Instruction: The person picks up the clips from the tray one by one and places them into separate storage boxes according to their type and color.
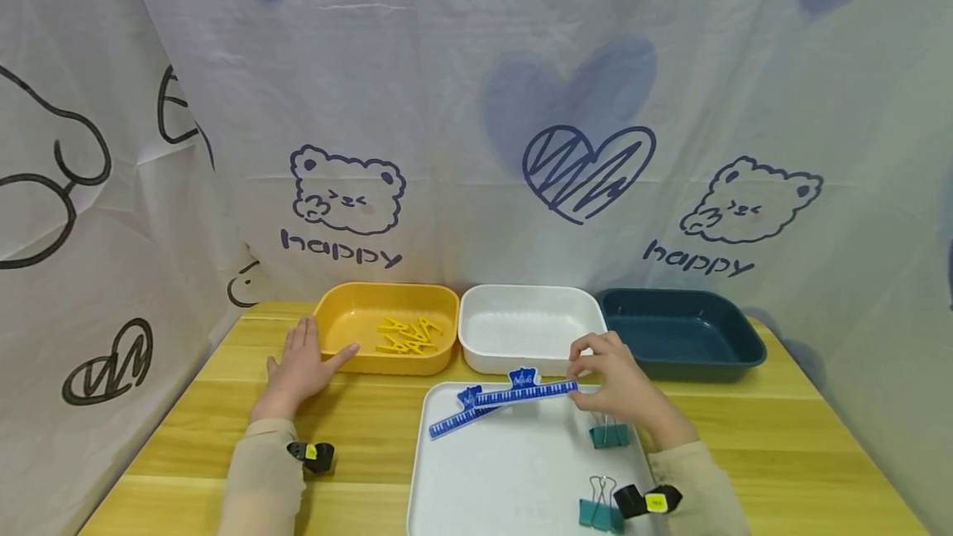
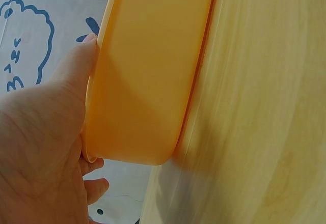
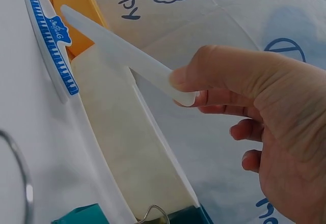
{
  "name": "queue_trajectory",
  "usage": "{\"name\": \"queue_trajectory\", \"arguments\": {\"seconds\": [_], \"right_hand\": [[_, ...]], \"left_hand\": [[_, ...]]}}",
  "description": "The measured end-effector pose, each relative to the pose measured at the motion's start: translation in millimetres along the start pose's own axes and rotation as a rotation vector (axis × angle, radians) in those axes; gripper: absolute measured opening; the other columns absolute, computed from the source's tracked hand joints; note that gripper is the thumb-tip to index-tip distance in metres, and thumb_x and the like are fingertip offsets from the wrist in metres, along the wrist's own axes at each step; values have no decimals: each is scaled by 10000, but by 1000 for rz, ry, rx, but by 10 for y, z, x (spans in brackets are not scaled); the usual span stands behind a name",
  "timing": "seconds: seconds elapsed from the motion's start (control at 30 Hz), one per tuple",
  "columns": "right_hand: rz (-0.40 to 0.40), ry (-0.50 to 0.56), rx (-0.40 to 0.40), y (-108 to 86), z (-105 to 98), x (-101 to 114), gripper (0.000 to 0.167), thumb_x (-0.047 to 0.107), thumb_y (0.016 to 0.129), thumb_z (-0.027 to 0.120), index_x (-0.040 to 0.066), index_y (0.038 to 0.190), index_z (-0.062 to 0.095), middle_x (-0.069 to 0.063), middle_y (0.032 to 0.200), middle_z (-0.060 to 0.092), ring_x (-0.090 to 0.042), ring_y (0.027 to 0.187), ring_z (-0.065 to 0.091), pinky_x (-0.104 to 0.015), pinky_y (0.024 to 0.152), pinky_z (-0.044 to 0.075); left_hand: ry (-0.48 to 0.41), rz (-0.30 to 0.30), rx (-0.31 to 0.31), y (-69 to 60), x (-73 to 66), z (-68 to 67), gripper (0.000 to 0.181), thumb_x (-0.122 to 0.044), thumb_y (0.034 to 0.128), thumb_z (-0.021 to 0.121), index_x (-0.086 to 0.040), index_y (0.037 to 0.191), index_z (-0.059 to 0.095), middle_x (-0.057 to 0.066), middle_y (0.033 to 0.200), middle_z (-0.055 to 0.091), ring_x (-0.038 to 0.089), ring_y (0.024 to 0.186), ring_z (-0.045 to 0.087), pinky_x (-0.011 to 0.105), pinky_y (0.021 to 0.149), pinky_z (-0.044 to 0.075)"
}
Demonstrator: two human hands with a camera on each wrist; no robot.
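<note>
My right hand [image 1: 614, 379] pinches the right end of a music clip [image 1: 551, 391], a long clip printed with blue piano keys, above the white tray [image 1: 514, 486]. In the right wrist view this held clip [image 3: 122, 48] shows its pale side, gripped between thumb and fingertips. A matching piano-key clip [image 1: 450, 423] lies on the tray, partly overlapped by it in the head view. My left hand [image 1: 298, 370] rests against the left end of the yellow bin [image 1: 387, 364], fingers extended and thumb by its front rim; in the left wrist view the thumb lies along the bin's rim [image 2: 94, 96].
Several yellow clothespins [image 1: 409, 337] lie in the yellow bin. Beside it stand a white bin [image 1: 514, 358] and a dark blue bin [image 1: 692, 366]. Two teal binder clips [image 1: 610, 437] sit on the tray's right side. A printed cloth [image 1: 462, 106] hangs behind.
</note>
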State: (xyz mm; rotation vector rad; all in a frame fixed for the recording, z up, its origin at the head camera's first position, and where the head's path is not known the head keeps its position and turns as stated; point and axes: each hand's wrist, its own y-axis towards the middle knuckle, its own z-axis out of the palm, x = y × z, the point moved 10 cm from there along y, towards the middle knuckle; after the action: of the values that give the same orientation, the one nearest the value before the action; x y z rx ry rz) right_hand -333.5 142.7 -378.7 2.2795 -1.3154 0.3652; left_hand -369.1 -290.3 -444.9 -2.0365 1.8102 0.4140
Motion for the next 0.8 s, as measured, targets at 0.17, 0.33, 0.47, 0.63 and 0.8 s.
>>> {"name": "queue_trajectory", "arguments": {"seconds": [0.17,0.33,0.47,0.63,0.8], "right_hand": [[-10,0,-48,12,-84,5,171,132,701,845,209,760,703,42,1031,568,-223,1050,398,-411,862,355],[-21,0,-84,34,-152,-15,169,114,706,837,193,774,703,18,1057,577,-251,1056,401,-440,877,350],[-18,-6,-95,64,-190,-43,170,117,718,830,200,772,691,27,1076,569,-233,1062,389,-448,879,358],[-55,-5,-117,131,-242,-52,154,130,731,828,184,778,691,16,1078,560,-228,1055,383,-446,870,345],[-82,-15,-129,220,-276,-53,142,135,739,823,168,785,693,0,1087,558,-263,1063,389,-465,876,349]], "left_hand": [[3,-5,-3,10,-2,5,1147,-766,880,389,68,1526,-63,307,1599,-60,499,1477,-33,796,1073,5],[3,-4,-8,27,-6,11,1143,-759,883,396,64,1526,-69,303,1598,-70,499,1477,-33,793,1075,-2],[3,-2,-9,25,2,15,1144,-762,882,394,64,1526,-66,303,1599,-63,500,1477,-27,793,1075,-1],[2,-5,-7,10,3,11,1143,-760,882,396,64,1526,-67,301,1601,-61,499,1477,-29,791,1077,-1],[-2,-3,-12,1,-13,-9,1138,-756,884,400,63,1528,-58,299,1601,-60,498,1478,-24,788,1080,-3]]}}
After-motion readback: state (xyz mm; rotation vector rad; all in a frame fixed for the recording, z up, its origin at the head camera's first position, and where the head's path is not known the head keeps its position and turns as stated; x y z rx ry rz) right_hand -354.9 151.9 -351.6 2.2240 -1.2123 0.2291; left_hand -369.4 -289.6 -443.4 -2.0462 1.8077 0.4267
